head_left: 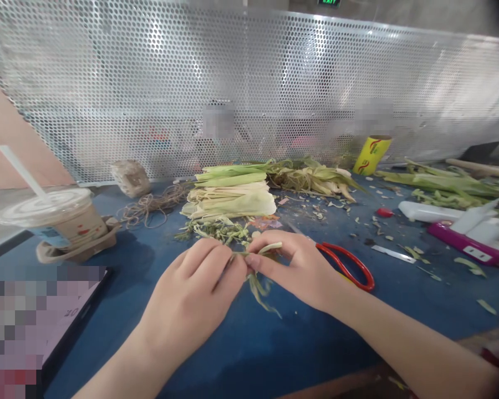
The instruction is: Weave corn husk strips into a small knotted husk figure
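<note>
My left hand (191, 291) and my right hand (301, 269) meet above the blue table, fingertips pinched together on a thin strip of corn husk (271, 247). Its pale end sticks out over my right fingers, while frayed greenish ends (260, 293) dangle below. A thin dark line shows between the fingers of my left hand; I cannot make out what it is. Just beyond my hands lie small knotted green husk pieces (224, 230) and a stack of flat pale-green husks (233, 194). Red-handled scissors (368, 280) rest beside my right wrist, partly hidden by it.
At left stand a lidded drink cup (77, 221) with a straw, a tablet (72, 332) and tangled twine (158, 206). Rightward are a blade (393, 254), a purple power strip (461, 241), a yellow tube (372, 155) and husk scraps. A perforated metal screen (249, 72) closes the back.
</note>
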`<move>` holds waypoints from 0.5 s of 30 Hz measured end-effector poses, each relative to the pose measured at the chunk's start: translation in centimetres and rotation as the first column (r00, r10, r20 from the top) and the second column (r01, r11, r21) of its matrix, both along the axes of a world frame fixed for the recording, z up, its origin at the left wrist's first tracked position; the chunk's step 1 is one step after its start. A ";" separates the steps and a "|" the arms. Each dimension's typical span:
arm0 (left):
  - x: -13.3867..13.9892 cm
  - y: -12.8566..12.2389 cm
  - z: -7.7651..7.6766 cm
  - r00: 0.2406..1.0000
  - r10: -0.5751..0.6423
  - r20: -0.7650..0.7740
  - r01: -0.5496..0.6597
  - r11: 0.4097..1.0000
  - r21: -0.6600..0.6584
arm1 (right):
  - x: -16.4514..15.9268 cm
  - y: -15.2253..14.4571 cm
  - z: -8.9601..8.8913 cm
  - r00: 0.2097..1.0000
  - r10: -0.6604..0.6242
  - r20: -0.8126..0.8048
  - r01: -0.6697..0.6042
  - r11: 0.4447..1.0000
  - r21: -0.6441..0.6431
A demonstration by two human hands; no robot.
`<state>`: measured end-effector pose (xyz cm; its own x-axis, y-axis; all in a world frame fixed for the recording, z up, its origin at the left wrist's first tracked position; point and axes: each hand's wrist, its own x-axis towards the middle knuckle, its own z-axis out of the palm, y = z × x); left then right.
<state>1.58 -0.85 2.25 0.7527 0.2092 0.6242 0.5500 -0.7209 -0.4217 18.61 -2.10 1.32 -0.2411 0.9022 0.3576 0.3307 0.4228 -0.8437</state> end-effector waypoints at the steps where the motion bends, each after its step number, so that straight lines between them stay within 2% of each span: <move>1: 0.0 -0.1 0.1 1.000 0.017 -0.013 -0.017 0.999 0.031 | 0.0 0.0 -0.1 1.000 0.008 -0.014 -0.008 1.000 0.016; 7: 0.2 -0.3 0.1 0.996 0.057 -0.062 -0.054 0.997 0.059 | -0.1 0.1 -0.5 0.999 -0.026 -0.029 0.032 0.975 0.220; 15: 0.7 0.0 -0.1 0.995 -0.093 -0.027 0.086 0.976 -0.198 | -0.1 -0.2 -1.2 0.996 -0.074 0.042 0.063 0.976 0.207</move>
<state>2.30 -0.90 2.10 0.7952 0.2555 0.5499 0.4664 -0.8373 -0.2854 18.51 -2.26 0.11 -0.2030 0.8256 0.5264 0.4036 0.5604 -0.7233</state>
